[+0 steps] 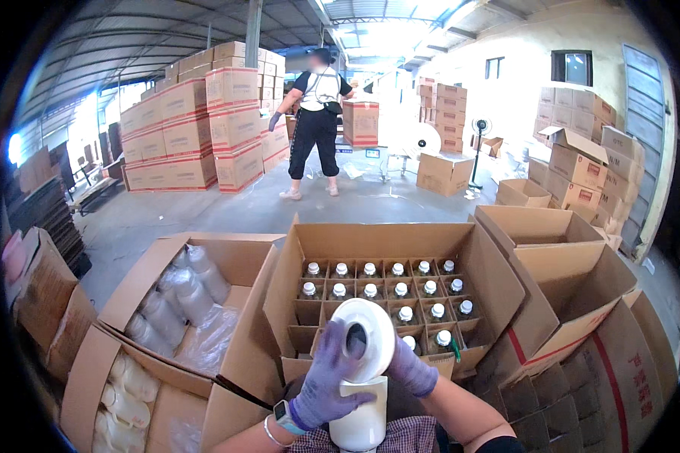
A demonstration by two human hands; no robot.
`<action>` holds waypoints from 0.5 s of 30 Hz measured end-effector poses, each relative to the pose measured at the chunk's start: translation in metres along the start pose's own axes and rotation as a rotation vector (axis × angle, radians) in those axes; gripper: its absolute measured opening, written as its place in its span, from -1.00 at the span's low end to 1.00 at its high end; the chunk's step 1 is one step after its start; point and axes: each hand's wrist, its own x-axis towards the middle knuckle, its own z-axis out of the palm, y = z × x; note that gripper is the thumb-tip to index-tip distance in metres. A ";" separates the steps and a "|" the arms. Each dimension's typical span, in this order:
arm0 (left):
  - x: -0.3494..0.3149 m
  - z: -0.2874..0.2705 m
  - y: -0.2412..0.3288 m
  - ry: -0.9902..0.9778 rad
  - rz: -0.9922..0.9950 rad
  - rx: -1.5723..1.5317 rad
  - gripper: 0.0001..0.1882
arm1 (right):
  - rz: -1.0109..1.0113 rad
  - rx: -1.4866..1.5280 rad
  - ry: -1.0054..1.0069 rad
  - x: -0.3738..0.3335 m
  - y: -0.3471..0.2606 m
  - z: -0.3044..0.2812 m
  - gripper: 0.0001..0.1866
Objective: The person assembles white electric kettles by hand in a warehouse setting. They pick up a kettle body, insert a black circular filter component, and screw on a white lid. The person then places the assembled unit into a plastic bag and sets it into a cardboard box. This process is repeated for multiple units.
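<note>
My left hand (325, 385), in a purple glove, is closed on the near left side of a round white piece with a central hole (375, 341). My right hand (413, 370), also gloved, grips the same piece from its right edge, with some fingers hidden behind it. Directly below stands a white cylindrical container (359, 426) close to my lap; my left thumb lies across its upper part. Just beyond is an open carton (385, 240) with cardboard dividers, holding several glass bottles with white caps (369, 290). Some near compartments are hidden by my hands.
At left, one open carton (238, 264) holds translucent wrapped vessels (193, 291), another holds white handled jugs (128, 385). Open cartons (555, 264) stand at right. Farther off, a person (315, 121) stands near stacked boxes (170, 124); a standing fan (479, 143) is beyond.
</note>
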 end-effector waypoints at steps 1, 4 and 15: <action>0.001 -0.004 -0.002 -0.016 -0.249 -0.422 -0.16 | 0.257 0.111 -0.070 0.000 -0.018 -0.009 -0.36; -0.014 -0.007 -0.026 -0.091 -0.449 -0.897 -0.03 | 0.118 0.008 -0.105 0.007 -0.059 -0.014 -0.35; 0.003 -0.005 -0.006 -0.007 -0.422 -0.825 -0.15 | 0.189 0.014 0.055 0.008 -0.049 -0.004 -0.49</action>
